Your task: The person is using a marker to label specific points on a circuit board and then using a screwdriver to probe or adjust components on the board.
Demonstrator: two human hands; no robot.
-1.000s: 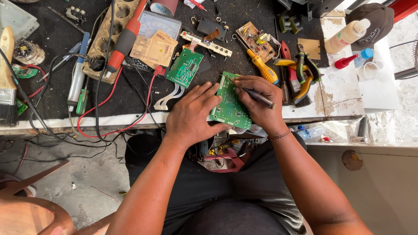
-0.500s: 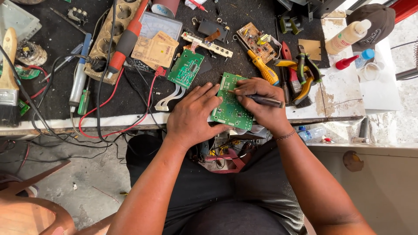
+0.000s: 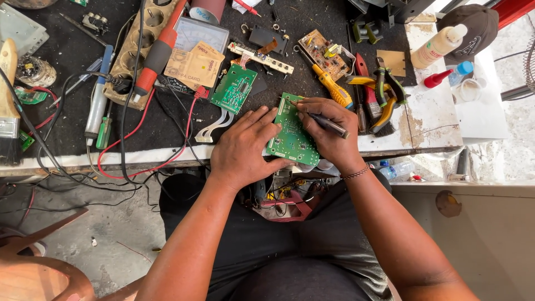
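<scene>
**Poking at the green board at the bench edge**

My left hand [image 3: 245, 149] lies flat on the green circuit board [image 3: 292, 134], with the fingers spread and pressing down on its left side. My right hand [image 3: 326, 131] is closed around a thin dark pen-like tool [image 3: 327, 124], with its tip resting near the top edge of the board. The board sits right at the front edge of the black workbench mat [image 3: 67, 61], partly hanging over my lap.

What could go wrong, I think: the board might slip off the edge and fall, because only a flat palm keeps it there. The tool tip might skid across the little parts if I push too hard. A second small green board [image 3: 234, 89] with white ribbon wires lies just beside my left fingers, and a bump could drag it. The yellow-handled screwdriver [image 3: 332, 86] is close to my right knuckles too.

Compared with a second ago, my right hand has tipped the tool lower and moved it toward the top corner of the board. The board has stayed in about the same place, and my left hand has hardly moved.
</scene>
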